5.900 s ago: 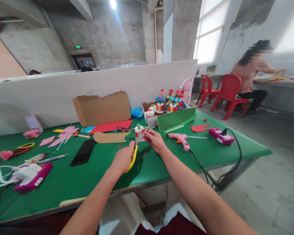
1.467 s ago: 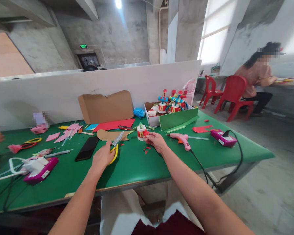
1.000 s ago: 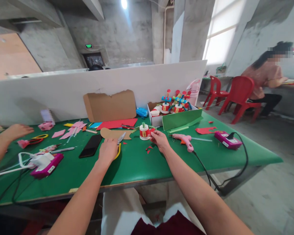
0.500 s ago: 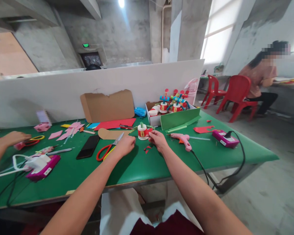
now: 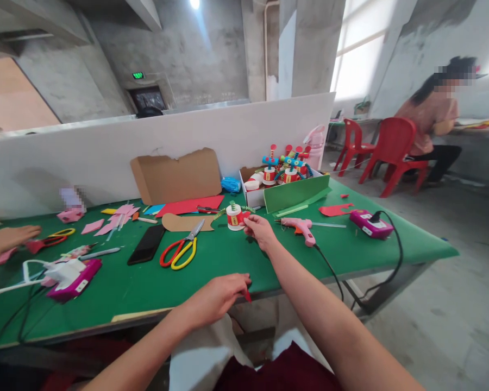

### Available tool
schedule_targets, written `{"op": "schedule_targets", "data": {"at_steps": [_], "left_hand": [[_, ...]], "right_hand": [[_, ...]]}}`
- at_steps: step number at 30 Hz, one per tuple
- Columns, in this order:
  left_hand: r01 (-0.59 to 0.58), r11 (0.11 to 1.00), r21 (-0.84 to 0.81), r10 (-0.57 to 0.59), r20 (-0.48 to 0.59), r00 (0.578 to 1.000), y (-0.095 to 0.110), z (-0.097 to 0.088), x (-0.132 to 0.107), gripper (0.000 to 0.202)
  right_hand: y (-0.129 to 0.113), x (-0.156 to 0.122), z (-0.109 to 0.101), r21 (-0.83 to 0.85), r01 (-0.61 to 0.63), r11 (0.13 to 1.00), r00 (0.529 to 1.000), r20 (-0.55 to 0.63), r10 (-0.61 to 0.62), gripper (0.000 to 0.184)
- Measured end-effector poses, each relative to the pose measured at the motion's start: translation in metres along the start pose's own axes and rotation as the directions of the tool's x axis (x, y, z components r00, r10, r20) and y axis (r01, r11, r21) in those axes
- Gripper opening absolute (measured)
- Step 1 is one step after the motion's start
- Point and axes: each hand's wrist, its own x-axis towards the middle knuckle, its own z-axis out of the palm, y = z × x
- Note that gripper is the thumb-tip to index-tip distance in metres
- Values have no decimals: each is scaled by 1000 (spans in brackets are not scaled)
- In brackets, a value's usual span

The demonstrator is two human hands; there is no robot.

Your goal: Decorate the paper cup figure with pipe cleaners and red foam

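Observation:
A paper cup (image 5: 234, 217), white with a red band and green spring-folded paper strips, stands upside down on the green table. At its right side my right hand (image 5: 261, 232) pinches a small red paper piece (image 5: 244, 217); whether that piece is joined to the cup I cannot tell. Near the table's front edge, my left hand (image 5: 225, 293) is closed, and a red paper scrap (image 5: 248, 296) shows at its fingertips. Scissors (image 5: 183, 250) with one red and one yellow handle lie left of the cup. A pink glue gun (image 5: 303, 229) rests right of my right hand.
Behind stands a box (image 5: 297, 191) holding several finished cup figures. A phone (image 5: 146, 244), brown cardboard (image 5: 183, 222), red paper (image 5: 334, 209) and purple power sockets (image 5: 370, 224) lie about. A co-worker's hand (image 5: 12, 239) is at far left; a person sits beyond red chairs (image 5: 391, 146).
My left hand has moved from beside the scissors toward the table's front edge. The red scraps in front of the cup are gone from there. My right hand stays by the cup.

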Motion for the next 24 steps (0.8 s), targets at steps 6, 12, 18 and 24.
{"op": "schedule_targets", "data": {"at_steps": [6, 12, 18, 24], "left_hand": [[-55, 998, -28, 55, -6, 998, 18, -12, -3, 22], [137, 919, -370, -348, -596, 724, -31, -51, 60, 19], [-4, 691, -722, -512, -494, 703, -68, -51, 113, 23], [-125, 640, -758, -588, -588, 555, -71, -48, 117, 11]], "right_hand": [[0, 0, -2, -16, 41, 999, 999, -18, -42, 32], [1, -1, -3, 47, 20, 999, 999, 48, -23, 38], [1, 1, -5, 112, -14, 994, 996, 92, 3, 38], [0, -2, -1, 25, 16, 1000, 995, 93, -19, 32]]}}
